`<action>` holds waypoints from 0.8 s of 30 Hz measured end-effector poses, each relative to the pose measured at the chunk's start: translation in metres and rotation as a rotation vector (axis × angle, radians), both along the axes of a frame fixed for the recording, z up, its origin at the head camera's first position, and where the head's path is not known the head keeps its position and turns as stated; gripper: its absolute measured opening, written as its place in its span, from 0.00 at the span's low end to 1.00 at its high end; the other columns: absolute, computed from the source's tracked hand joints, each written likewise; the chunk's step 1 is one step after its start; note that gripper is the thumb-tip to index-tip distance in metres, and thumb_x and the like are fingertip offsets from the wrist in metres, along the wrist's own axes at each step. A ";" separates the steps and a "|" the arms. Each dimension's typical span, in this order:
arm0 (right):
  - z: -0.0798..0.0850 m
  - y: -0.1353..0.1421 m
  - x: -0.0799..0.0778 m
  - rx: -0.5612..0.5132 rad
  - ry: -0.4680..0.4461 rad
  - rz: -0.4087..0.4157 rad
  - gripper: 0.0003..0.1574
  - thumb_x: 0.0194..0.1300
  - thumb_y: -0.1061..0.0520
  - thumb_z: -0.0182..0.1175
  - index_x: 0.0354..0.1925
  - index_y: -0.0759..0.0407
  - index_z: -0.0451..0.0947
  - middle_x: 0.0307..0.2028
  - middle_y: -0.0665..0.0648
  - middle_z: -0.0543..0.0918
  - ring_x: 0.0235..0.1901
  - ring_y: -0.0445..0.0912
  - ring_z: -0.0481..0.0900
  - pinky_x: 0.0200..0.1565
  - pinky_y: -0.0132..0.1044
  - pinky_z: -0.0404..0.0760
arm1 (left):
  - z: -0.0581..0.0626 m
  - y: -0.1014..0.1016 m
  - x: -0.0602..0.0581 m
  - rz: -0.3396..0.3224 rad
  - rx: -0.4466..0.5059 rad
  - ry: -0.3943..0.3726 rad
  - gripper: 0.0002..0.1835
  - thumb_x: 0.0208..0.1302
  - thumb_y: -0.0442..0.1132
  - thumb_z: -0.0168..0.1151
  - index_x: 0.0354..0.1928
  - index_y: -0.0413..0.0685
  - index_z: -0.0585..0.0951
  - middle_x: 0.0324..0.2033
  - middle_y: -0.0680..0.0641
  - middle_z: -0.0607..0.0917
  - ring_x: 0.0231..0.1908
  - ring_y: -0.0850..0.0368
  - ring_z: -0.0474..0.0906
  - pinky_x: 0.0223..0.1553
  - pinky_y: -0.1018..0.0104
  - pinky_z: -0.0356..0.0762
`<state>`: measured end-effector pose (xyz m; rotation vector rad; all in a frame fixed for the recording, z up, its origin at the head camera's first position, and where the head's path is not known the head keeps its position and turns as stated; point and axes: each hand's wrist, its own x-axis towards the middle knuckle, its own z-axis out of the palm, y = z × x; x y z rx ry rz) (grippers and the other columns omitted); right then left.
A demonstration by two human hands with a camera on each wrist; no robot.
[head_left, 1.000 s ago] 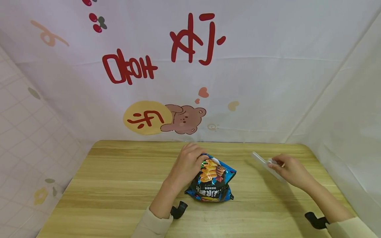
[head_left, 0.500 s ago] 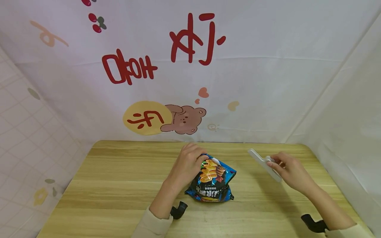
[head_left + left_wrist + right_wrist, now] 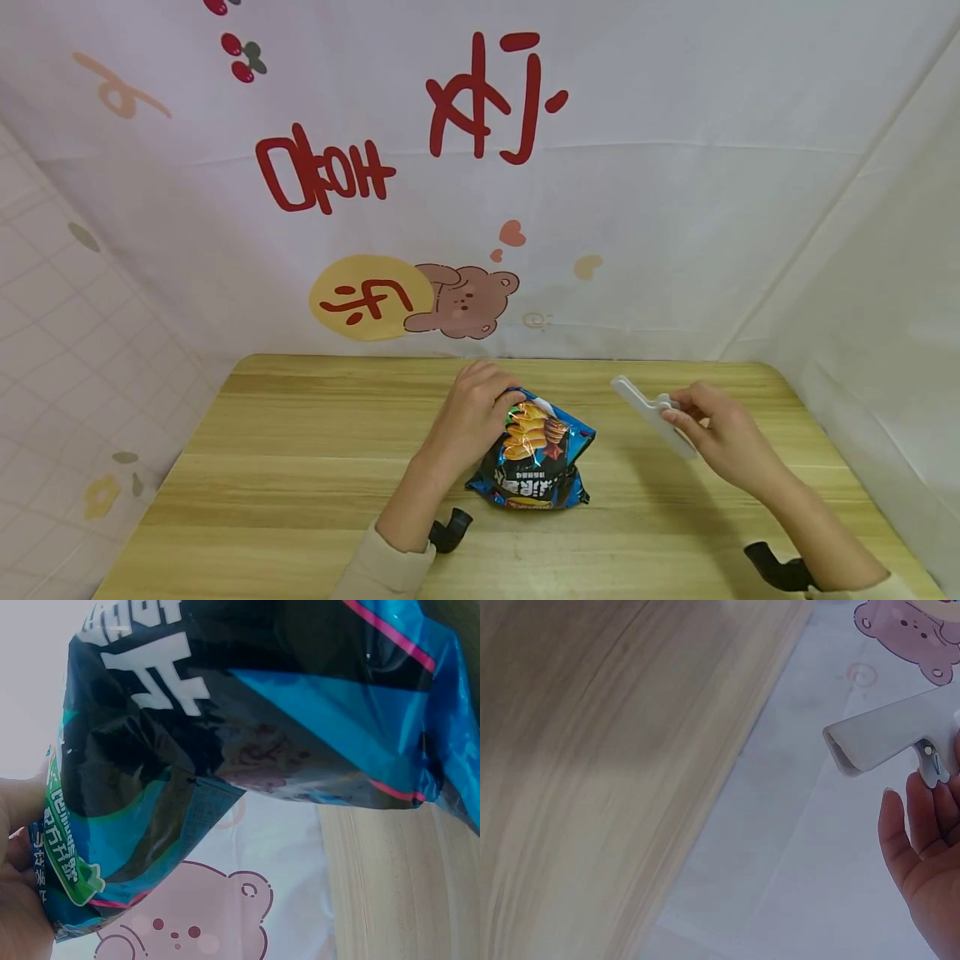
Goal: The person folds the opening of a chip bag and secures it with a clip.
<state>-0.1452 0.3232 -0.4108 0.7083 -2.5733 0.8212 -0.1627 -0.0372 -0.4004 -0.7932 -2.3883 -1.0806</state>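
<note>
A blue and black snack bag point(image 3: 528, 454) with pictures of chips stands on the table, its top leaning to the right. My left hand point(image 3: 468, 412) pinches the bag's upper left edge. In the left wrist view the bag point(image 3: 247, 735) fills most of the frame, and part of that hand point(image 3: 22, 885) shows at its edge. To the right, my right hand point(image 3: 723, 433) pinches the small handle of a long white bag clip point(image 3: 645, 404), held above the table and apart from the bag. The clip point(image 3: 885, 735) also shows in the right wrist view, with finger and thumb at its handle.
The wooden table point(image 3: 300, 467) runs back to a white cloth backdrop point(image 3: 675, 208) printed with a bear and red characters. Cloth also hangs at both sides. A black curved piece point(image 3: 450, 531) sits by the left wrist, another point(image 3: 780, 568) by the right.
My right hand has moved left with the bag clip, bringing it nearer the snack bag. The clip has turned so its flat side shows more. The left hand and bag have stayed still.
</note>
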 end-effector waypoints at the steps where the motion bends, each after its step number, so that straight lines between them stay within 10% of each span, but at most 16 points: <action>1: 0.001 -0.002 0.001 0.000 0.007 0.004 0.12 0.63 0.70 0.71 0.42 0.57 0.83 0.35 0.45 0.82 0.33 0.34 0.80 0.26 0.33 0.79 | 0.000 0.000 0.000 -0.001 -0.002 0.002 0.02 0.70 0.34 0.69 0.41 0.44 0.89 0.37 0.53 0.87 0.43 0.56 0.79 0.51 0.60 0.79; 24: 0.002 -0.026 0.005 0.009 0.069 0.145 0.13 0.62 0.69 0.72 0.39 0.53 0.82 0.35 0.42 0.80 0.31 0.33 0.76 0.29 0.27 0.76 | -0.001 0.000 -0.001 -0.011 -0.007 0.024 0.03 0.70 0.34 0.69 0.40 0.43 0.89 0.37 0.52 0.87 0.43 0.55 0.80 0.50 0.61 0.80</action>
